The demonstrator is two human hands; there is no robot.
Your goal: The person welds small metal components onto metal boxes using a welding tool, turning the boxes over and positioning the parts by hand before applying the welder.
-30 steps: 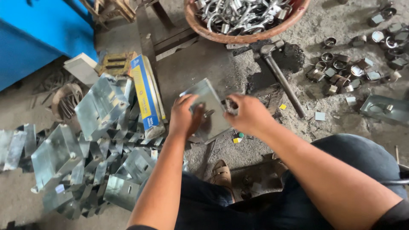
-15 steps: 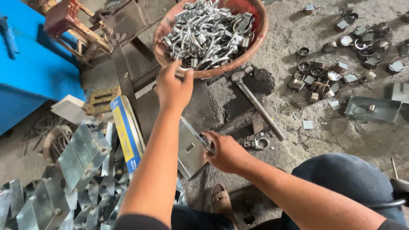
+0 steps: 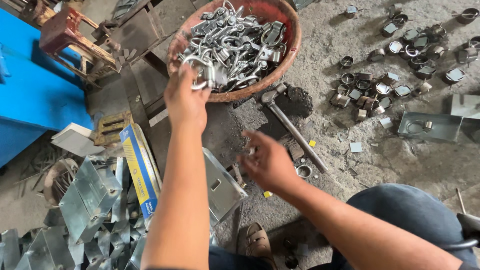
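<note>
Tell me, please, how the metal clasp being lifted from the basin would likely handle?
The metal clasp in the left hand looks rigid and probably heavy for its size. Its smooth, shiny finish may be slippery, and it could snag neighbours in the basin.

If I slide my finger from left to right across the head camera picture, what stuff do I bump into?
Blue cabinet → pile of bent metal brackets → yellow and blue box → left hand lifting a shackle at the bowl's edge → right hand → hammer → small metal rings

Bare forearms, dark blue trousers (image 3: 400, 220), tan sandal (image 3: 256, 240)
</note>
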